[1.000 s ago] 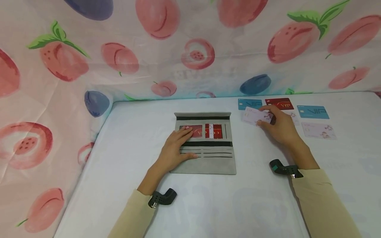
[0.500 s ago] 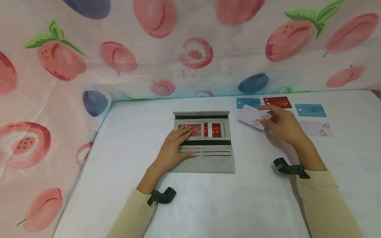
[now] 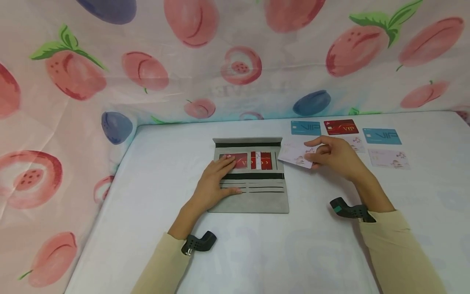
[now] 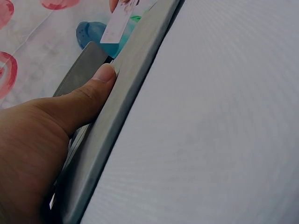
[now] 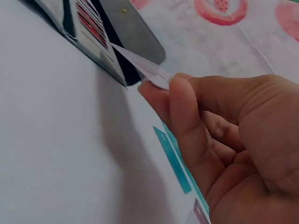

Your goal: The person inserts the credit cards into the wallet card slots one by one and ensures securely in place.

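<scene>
A grey wallet lies unfolded on the table, with red cards in its upper slots. My left hand rests on the wallet's left side, fingers straight over a red card and thumb across the lower slots. In the left wrist view the thumb lies along the grey edge. My right hand pinches a pale pink flowered card between thumb and fingers. That card is right at the wallet's upper right edge. The right wrist view shows the card edge-on, pointing toward the wallet's slots.
Behind my right hand, blue cards and a red VIP card lie on the white table. Two pink flowered cards lie in front of them, one partly covered by the hand. A fruit-patterned cloth rises behind the table.
My right hand has carried the pink card left and slightly nearer, from beside the other cards to the wallet's right edge. The left hand has stayed on the wallet.
</scene>
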`<control>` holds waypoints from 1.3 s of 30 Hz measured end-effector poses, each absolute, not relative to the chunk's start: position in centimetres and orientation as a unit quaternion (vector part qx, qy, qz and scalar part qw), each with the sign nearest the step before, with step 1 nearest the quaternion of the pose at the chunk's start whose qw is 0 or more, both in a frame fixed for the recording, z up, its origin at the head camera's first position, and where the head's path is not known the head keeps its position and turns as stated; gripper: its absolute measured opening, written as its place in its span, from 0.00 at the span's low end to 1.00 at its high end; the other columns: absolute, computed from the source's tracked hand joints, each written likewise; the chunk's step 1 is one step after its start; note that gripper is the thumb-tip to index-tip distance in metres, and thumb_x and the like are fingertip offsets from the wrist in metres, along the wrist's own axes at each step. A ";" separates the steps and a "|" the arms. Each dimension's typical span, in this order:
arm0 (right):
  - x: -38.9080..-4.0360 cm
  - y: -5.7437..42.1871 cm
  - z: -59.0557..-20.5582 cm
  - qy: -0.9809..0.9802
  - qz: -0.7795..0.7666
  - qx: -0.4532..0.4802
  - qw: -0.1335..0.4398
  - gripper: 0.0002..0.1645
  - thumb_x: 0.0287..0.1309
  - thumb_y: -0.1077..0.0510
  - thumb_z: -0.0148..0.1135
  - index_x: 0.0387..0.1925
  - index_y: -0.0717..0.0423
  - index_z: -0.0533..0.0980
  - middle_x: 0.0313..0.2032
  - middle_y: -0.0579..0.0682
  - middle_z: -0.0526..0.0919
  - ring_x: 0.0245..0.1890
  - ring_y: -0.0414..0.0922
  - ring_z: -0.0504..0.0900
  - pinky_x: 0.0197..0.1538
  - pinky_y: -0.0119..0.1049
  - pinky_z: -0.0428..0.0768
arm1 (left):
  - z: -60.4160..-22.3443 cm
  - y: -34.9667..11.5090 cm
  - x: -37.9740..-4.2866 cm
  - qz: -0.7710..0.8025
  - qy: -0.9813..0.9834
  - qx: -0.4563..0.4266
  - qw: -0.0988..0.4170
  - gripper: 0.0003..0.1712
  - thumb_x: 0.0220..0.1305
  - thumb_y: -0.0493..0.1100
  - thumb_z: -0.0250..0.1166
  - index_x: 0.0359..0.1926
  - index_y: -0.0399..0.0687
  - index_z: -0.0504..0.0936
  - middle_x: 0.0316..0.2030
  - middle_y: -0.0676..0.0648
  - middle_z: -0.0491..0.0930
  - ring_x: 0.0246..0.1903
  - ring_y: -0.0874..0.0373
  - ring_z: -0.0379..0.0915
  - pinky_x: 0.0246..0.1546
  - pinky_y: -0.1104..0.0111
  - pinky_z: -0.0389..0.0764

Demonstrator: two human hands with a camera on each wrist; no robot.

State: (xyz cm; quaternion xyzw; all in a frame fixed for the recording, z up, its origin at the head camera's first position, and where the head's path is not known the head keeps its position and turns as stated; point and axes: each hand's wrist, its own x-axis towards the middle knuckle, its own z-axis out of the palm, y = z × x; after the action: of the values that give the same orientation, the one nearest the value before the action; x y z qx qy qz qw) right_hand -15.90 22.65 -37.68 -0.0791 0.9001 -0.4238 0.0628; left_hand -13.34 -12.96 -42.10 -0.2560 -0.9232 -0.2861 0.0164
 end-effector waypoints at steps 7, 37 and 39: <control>-15.9 21.1 -38.1 0.887 -0.451 -0.078 0.067 0.23 0.59 0.52 0.66 0.53 0.58 0.74 0.23 0.51 0.83 0.26 0.46 0.84 0.41 0.35 0.76 | -42.1 -12.9 -13.4 -0.286 -0.924 -0.253 0.013 0.47 0.50 0.56 0.74 0.68 0.43 0.67 0.69 0.48 0.62 0.71 0.53 0.47 0.71 0.59 0.44; -15.7 19.0 -39.7 0.835 -0.532 -0.022 0.141 0.20 0.65 0.60 0.59 0.53 0.65 0.66 0.33 0.60 0.81 0.29 0.49 0.87 0.61 0.46 0.71 | -42.2 -12.9 -13.4 -0.291 -0.923 -0.252 0.018 0.48 0.48 0.56 0.75 0.68 0.42 0.67 0.68 0.48 0.62 0.71 0.53 0.48 0.70 0.58 0.45; -15.6 18.8 -39.8 0.831 -0.537 -0.022 0.146 0.20 0.65 0.61 0.58 0.53 0.66 0.65 0.33 0.60 0.81 0.30 0.50 0.87 0.61 0.48 0.70 | -42.1 -12.8 -13.4 -0.291 -0.923 -0.252 0.017 0.48 0.49 0.56 0.75 0.68 0.42 0.67 0.68 0.48 0.62 0.71 0.53 0.48 0.71 0.59 0.44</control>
State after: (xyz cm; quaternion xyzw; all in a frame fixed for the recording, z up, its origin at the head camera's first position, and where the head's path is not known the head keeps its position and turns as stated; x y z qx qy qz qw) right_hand -15.65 18.78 -39.79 -0.0223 0.8307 -0.5368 0.1463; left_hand -13.35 -12.81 -42.13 -0.2524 -0.9226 -0.2911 0.0175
